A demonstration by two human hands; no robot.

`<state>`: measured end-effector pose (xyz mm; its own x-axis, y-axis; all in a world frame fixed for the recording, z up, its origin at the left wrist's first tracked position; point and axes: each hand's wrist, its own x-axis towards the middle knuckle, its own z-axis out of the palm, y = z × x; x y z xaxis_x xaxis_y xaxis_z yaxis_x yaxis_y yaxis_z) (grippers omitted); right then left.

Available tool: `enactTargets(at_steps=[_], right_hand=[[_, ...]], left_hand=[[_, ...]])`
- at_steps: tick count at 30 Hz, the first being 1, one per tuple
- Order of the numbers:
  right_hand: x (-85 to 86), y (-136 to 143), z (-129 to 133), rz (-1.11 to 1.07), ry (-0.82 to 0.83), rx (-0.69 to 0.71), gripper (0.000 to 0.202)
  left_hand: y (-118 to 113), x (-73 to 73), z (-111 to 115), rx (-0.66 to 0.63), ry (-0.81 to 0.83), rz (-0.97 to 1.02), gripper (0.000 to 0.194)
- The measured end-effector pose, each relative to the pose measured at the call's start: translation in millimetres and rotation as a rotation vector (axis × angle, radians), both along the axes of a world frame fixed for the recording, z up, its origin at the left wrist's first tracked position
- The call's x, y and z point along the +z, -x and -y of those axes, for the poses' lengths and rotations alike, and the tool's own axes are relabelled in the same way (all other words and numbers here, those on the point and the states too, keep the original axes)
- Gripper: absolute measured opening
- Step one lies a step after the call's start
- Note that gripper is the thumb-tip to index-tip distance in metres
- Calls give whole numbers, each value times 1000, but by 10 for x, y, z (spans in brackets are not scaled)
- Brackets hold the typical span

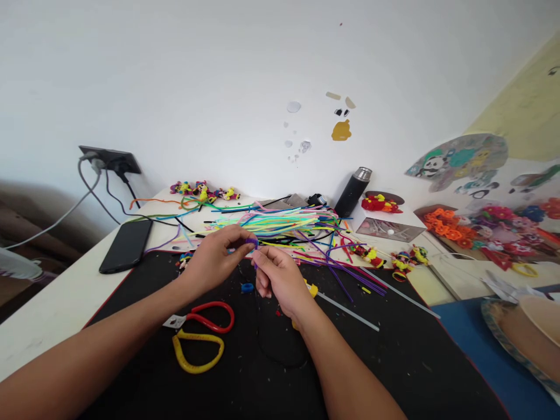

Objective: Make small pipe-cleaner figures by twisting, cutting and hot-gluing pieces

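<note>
Across the lower frame, a white table (56, 294) with a black mat (406, 361), red-edged, flecked with scraps. Pale wall (196, 93) behind; black socket panel (131, 162) at left, cables plugged in and trailing to the table. Yellowish patch of wall upper right, panda sticker (434, 165) below it.

Person's two hands near the middle: left hand (210, 256) and right hand (282, 280) close together, fingertips narrowed in a pinch, both on a short purple fuzzy piece (252, 241) just above the mat's far edge. Much of it hidden by fingers.

Behind: heap of coloured fuzzy stems (280, 223) along the table's back. Dark phone (126, 246) left; scissors (233, 319) with red and yellow handles lower left of centre; black flask (351, 195) leaning right of centre.

Writing: marking on the gold wall sticker (341, 130) and on the scissors' blade too small to read.
</note>
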<state>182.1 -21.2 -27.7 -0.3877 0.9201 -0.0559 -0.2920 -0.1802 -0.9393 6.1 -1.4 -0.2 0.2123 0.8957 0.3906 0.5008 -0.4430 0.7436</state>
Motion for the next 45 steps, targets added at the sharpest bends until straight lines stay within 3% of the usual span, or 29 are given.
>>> enactTargets(at_steps=[4, 9, 17, 21, 27, 34, 41, 45], right_hand=[[-11, -1, -5, 6, 4, -6, 41], [-11, -6, -11, 41, -6, -16, 41], [30, -50, -23, 147, -111, -47, 39], [-8, -53, -33, 246, -214, -87, 29], [-61, -60, -16, 435, -390, -235, 24], [-23, -60, 3, 515, -508, -306, 18], [-13, -74, 7, 590, -570, -324, 18], [-3, -86, -10, 541, -510, -339, 21]], left_hand=[[-40, -42, 19, -24, -100, -102, 19], [-33, -56, 6, -35, -86, -120, 20], [68, 2, -119, -77, 422, 242, 32], [55, 16, -137, -89, 536, 409, 33], [61, 37, -123, -70, 522, 306, 31], [39, -9, -100, -102, 459, 209, 27], [43, -63, -83, -111, 415, 94, 24], [20, -57, -55, -144, 405, 70, 23]])
